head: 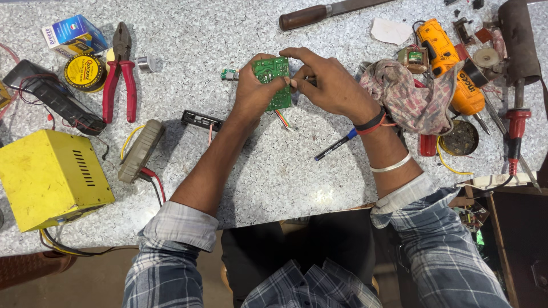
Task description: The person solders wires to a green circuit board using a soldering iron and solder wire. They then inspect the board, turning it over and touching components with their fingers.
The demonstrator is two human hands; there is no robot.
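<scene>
Yellow vented sheet-metal box (51, 177), parked at the bench's left edge. Red-handled steel pliers (120, 71), lying flat within reach. Left hand (254, 94) gripping the green rectangular circuit board (274, 80) at bench centre, raised for access; right hand (328, 85) pinching its right edge. Crumpled checked cloth (408, 97), soft, beside the wrist.

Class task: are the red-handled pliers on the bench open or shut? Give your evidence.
Open: the red-handled pliers lie flat on the table, handles spread apart.

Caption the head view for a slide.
Both hands, left hand and right hand, hold a green circuit board above a speckled workbench.
</scene>
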